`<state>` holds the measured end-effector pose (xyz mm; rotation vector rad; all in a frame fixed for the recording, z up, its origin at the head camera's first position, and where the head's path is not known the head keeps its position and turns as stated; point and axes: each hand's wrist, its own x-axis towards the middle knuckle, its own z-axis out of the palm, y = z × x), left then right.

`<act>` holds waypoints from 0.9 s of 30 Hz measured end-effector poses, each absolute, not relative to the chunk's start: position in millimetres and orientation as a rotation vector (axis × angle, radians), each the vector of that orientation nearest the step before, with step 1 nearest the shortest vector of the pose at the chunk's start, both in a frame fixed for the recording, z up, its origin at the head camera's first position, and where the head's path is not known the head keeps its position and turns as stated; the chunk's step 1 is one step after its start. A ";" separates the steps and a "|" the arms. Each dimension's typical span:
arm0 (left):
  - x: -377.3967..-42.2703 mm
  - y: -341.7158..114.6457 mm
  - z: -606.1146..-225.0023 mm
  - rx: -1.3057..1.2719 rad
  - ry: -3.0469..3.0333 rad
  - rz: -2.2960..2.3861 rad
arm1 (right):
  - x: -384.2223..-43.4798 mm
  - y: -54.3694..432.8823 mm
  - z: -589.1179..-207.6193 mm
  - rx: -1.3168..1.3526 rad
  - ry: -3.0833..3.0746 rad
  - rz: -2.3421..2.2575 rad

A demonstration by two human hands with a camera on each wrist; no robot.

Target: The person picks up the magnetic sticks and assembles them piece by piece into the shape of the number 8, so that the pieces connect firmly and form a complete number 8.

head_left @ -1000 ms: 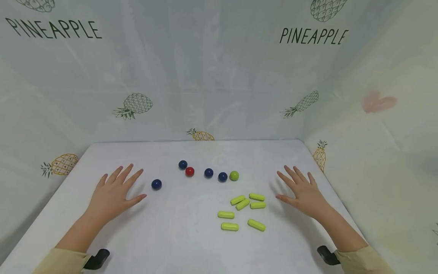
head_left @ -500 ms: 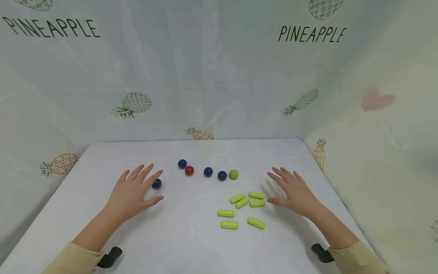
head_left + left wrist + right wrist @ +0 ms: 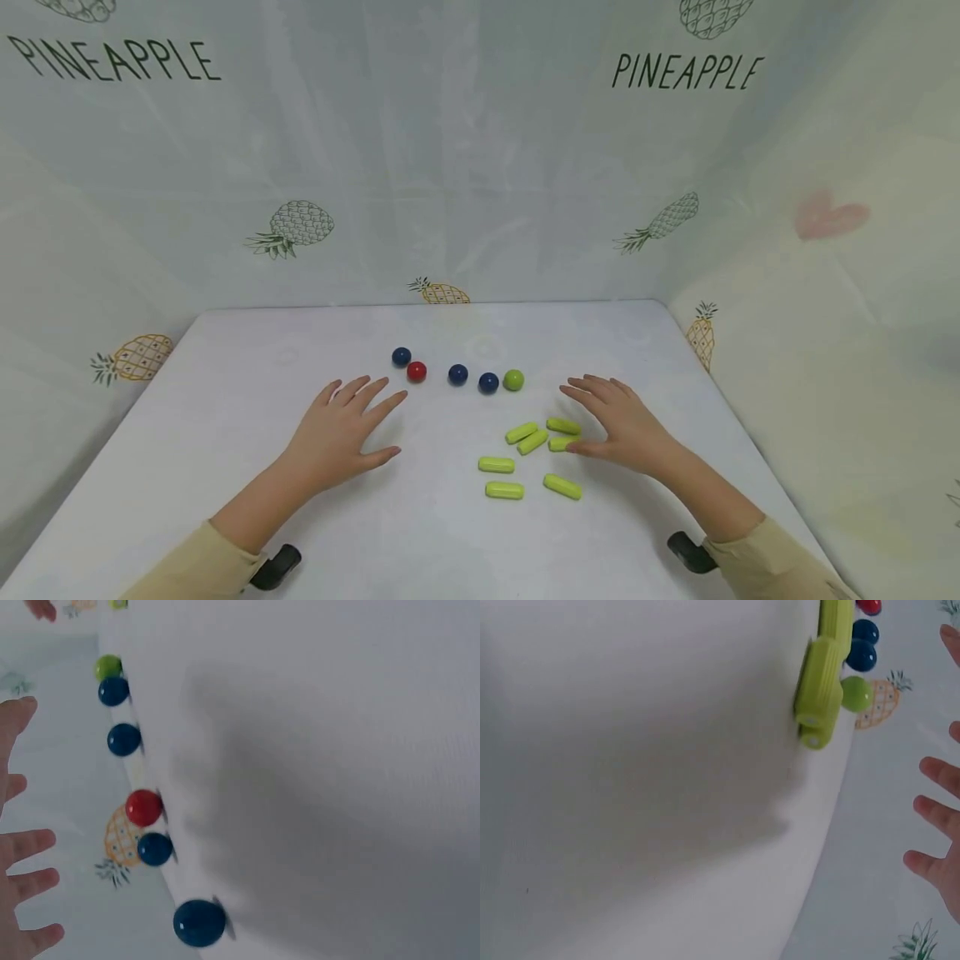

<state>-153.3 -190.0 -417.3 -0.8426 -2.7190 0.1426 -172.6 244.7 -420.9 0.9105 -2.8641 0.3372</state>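
Note:
My left hand [image 3: 333, 442] hovers over the left half of the white table, fingers spread, holding nothing. It hides one dark blue ball in the head view; that blue ball [image 3: 199, 922] shows in the left wrist view. Beyond its fingertips lie a red ball [image 3: 417, 372] and another blue ball [image 3: 401, 357]. On the right, my right hand [image 3: 630, 429] is also held out with fingers extended and nothing in it. Its thumb overlaps a yellow-green stick [image 3: 559, 443] in the head view. Several more such sticks [image 3: 497, 464] lie to its left.
Farther back, near the middle, are two blue balls [image 3: 458, 375] and a green ball [image 3: 513, 380]. A pineapple-print curtain [image 3: 480, 167] rises behind the table [image 3: 420, 550] and along both sides. A black strap piece [image 3: 276, 567] sits at the left sleeve.
Both hands have moved inward, the left one to the right and the right one to the left. The leftmost blue ball has become covered by the left hand in the head view.

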 end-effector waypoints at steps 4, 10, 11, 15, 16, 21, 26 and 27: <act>-152.5 -176.3 -422.1 -0.893 -2.728 0.135 | -170.6 234.8 -422.0 0.936 -2.880 0.356; -151.6 -159.0 -427.6 -0.981 -2.746 0.107 | -166.2 223.0 -426.4 0.989 -2.901 0.405; -151.5 -156.4 -428.1 -0.993 -2.745 0.102 | -165.8 221.6 -427.6 0.999 -2.902 0.415; -151.6 -147.3 -430.1 -1.009 -2.776 0.094 | -164.9 216.8 -431.8 1.048 -2.900 0.450; -151.5 -145.0 -430.2 -1.011 -2.790 0.093 | -164.8 215.5 -432.8 1.060 -2.897 0.453; -151.6 -133.0 -429.6 -1.028 -2.859 0.076 | -163.7 208.7 -434.5 1.127 -2.884 0.468; -152.0 -122.2 -430.8 -1.059 -2.874 0.052 | -162.7 201.8 -434.2 1.161 -2.909 0.514; -152.1 -120.0 -431.0 -1.067 -2.872 0.047 | -162.7 200.6 -434.3 1.160 -2.921 0.522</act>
